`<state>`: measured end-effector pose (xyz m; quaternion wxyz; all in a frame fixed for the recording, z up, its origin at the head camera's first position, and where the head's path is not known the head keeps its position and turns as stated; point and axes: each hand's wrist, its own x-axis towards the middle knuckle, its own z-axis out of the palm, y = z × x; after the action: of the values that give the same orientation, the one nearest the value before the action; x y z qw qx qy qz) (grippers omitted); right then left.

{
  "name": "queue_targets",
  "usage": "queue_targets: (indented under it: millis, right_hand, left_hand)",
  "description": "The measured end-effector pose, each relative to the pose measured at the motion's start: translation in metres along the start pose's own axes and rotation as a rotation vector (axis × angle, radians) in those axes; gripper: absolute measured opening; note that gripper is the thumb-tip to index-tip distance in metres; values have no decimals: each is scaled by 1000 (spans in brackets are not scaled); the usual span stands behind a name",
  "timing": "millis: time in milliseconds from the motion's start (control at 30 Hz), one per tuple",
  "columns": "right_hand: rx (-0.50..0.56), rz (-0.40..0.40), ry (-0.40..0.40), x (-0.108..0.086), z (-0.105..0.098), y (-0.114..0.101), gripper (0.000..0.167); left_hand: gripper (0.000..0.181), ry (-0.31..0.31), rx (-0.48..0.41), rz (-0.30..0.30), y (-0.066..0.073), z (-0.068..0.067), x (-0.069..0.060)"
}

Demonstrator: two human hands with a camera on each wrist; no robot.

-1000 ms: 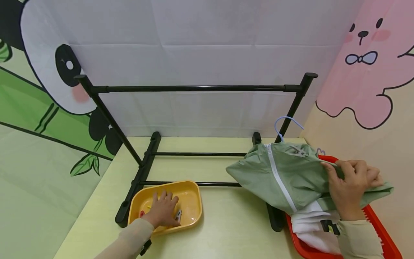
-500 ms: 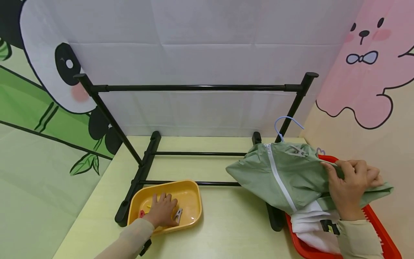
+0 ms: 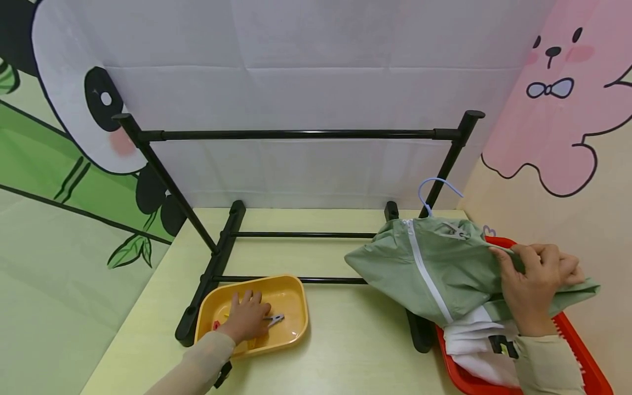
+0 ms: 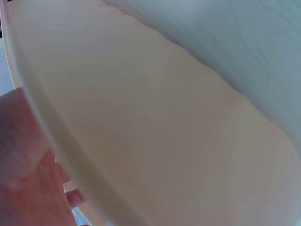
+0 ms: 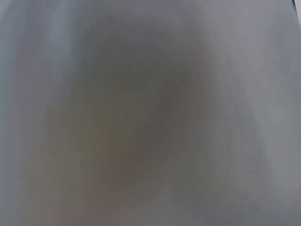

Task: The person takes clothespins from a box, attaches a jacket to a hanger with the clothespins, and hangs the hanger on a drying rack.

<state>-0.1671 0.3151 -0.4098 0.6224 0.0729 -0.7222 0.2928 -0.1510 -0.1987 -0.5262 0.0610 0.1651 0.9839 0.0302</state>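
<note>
In the head view the left hand (image 3: 245,318) reaches into a yellow tray (image 3: 291,291), fingers spread, beside a grey clothespin (image 3: 276,320); a small red piece (image 3: 216,325) lies to its left. The tray's wall (image 4: 155,117) fills much of the left wrist view, with part of the left hand (image 4: 28,160) behind its rim. At the right, the right hand (image 3: 535,280) pinches the edge of a green zippered garment (image 3: 434,263) on a blue hanger (image 3: 428,192). A grey clip (image 3: 453,231) lies on the garment. The right wrist view is blurred.
A black rack (image 3: 296,135) stands on the pale table (image 3: 345,334), its left foot beside the yellow tray. At the right a red basket (image 3: 587,356) holds white cloth (image 3: 481,351), partly under the garment. A printed backdrop hangs behind the rack.
The grey clothespin in the tray has turned from nearly upright to lying more sideways, and the left hand has shifted slightly. The right hand and green garment look almost unchanged.
</note>
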Motion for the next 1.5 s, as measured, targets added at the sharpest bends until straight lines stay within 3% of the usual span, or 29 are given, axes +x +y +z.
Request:
queue_targets:
  millis: [367, 567, 933, 1200, 1500]
  right_hand:
    - [-4, 5, -21, 0, 0, 1, 72]
    - [-4, 6, -28, 0, 0, 1, 72]
    - [-4, 5, -33, 0, 0, 3, 71]
    - [-1, 7, -29, 0, 1, 2, 72]
    - [-7, 10, -33, -1, 0, 3, 71]
  left_hand:
    - [18, 18, 9, -10, -4, -2, 1]
    - [20, 73, 57, 4, -8, -1, 3]
    - [23, 86, 52, 15, -4, -22, 1]
    - [22, 62, 37, 2, -5, -28, 4]
    - [24, 120, 92, 41, -4, -31, 4]
